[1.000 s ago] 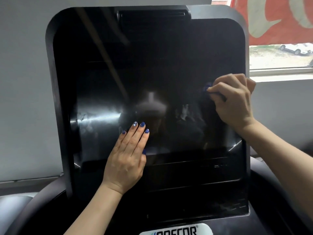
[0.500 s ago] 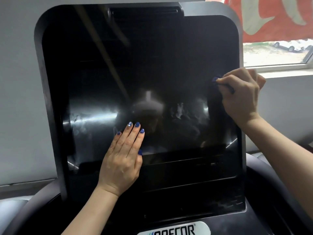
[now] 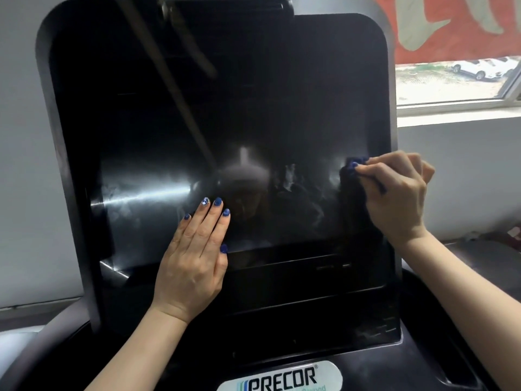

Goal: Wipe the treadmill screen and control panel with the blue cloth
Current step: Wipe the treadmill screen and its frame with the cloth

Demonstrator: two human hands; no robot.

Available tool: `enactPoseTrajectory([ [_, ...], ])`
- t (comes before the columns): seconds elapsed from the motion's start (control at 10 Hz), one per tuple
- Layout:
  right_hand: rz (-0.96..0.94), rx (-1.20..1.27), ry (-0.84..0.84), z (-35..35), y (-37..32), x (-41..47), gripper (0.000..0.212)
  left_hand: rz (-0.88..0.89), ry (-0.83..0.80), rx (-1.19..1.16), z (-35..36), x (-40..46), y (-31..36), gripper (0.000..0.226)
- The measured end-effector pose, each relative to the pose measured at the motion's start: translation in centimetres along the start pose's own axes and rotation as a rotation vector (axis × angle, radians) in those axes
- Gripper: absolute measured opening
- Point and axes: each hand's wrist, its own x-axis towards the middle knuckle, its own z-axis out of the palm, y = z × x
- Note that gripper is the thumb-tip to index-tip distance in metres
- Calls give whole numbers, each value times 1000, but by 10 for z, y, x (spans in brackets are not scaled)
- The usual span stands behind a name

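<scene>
Our right hand (image 3: 394, 193) has fingers clamped on the blue cloth (image 3: 355, 162) at the treadmill screen (image 3: 225, 122) right edge. Left hand (image 3: 194, 255) lies flat, fingers together; its palm may re-smudge the glass.

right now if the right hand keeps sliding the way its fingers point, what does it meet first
The right hand points left across the screen. Its blue cloth would likely meet only hazy smears; the left hand lies lower, probably out of line.
</scene>
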Motion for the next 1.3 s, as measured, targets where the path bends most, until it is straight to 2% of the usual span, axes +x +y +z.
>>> enactPoseTrajectory([
  [0.2,-3,6,-14,-5,0,-13,10,4,8,8,0,0,0,49],
  [0.4,150,9,43,16,-19,17,14,0,6,18,1,0,2,50],
  [0.5,107,53,35,18,-31,12,13,4,4,26,0,0,2,50],
  [0.6,-22,69,-25,2,-23,-8,9,1,1,21,0,1,1,50],
  [0.7,14,43,-16,-1,-18,-3,12,-6,-7,24,0,0,1,51],
  [0.8,150,39,30,18,-30,17,16,-9,-9,20,0,0,2,51],
  [0.9,88,90,26,25,-43,15,14,-4,-12,24,0,1,2,51],
  [1.0,-47,147,-63,11,-31,0,10,-1,-11,24,-1,1,1,51],
  [1.1,0,153,-77,7,-26,8,8,-3,-8,19,-1,1,1,50],
  [1.2,124,119,-12,24,-50,24,11,-10,-7,19,-1,1,2,51],
  [1.3,45,152,-35,29,-65,17,7,-8,-8,17,-1,1,2,51],
])
